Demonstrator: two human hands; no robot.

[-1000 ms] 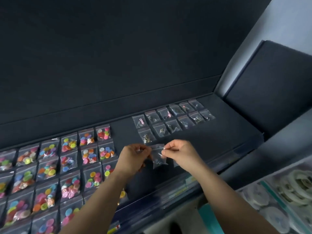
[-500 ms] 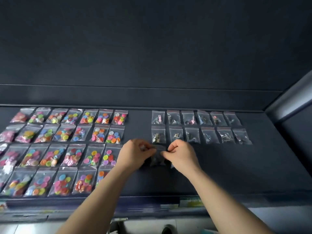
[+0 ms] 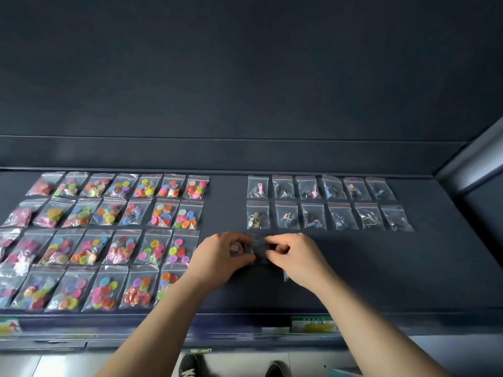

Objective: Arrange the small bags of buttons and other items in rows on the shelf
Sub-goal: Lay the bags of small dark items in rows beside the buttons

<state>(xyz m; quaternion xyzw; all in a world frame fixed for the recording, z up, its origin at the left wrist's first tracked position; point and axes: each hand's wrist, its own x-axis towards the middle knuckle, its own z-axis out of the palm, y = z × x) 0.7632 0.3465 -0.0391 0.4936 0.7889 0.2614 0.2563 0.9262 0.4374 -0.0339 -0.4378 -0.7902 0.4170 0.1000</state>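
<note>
Head view: the fingertips [image 3: 239, 247] of the left hand [image 3: 220, 258] and of the right hand [image 3: 298, 257] are curled in and pinch the two side edges of a small clear zip bag of dark little parts [image 3: 257, 248]. A second ago this bag hung upright between the same pinches, out over the shelf's front. It has since come down low and level over the dark flat shelf [image 3: 367, 268]; whether it touches yet I cannot tell. It sits just below the leftmost bag of the two rows of clear bags of metal bits [image 3: 328, 204], well apart from the block of clear bags of bright buttons [image 3: 109, 240] to the left. So a third row looks about to start here, with the release still to come.
</note>
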